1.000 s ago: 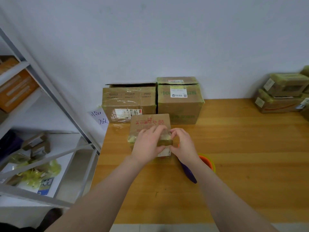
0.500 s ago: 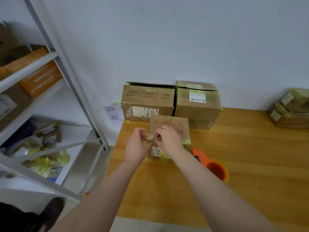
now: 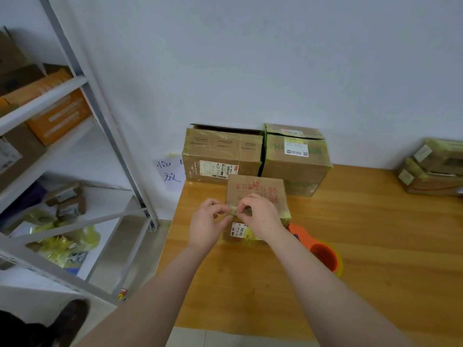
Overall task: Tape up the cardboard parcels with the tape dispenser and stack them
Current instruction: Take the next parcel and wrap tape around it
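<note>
My left hand [image 3: 208,224] and right hand [image 3: 260,216] both pinch tape [image 3: 234,212] at the near top edge of the small parcel [image 3: 255,189], on the table [image 3: 375,246]; tape dispenser [image 3: 323,254] lies just right; sealing looks unfinished; stacking not yet done.

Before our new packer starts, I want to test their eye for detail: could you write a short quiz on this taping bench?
1. True or false: the orange tape dispenser lies on the table, held by neither hand.
2. What do the left hand and the right hand both pinch? A) the tape strip on the small parcel; B) the tape dispenser; C) the table edge.
3. How many large boxes stand against the wall behind the small parcel?

Key: 1 true; 2 A; 3 two.
</note>
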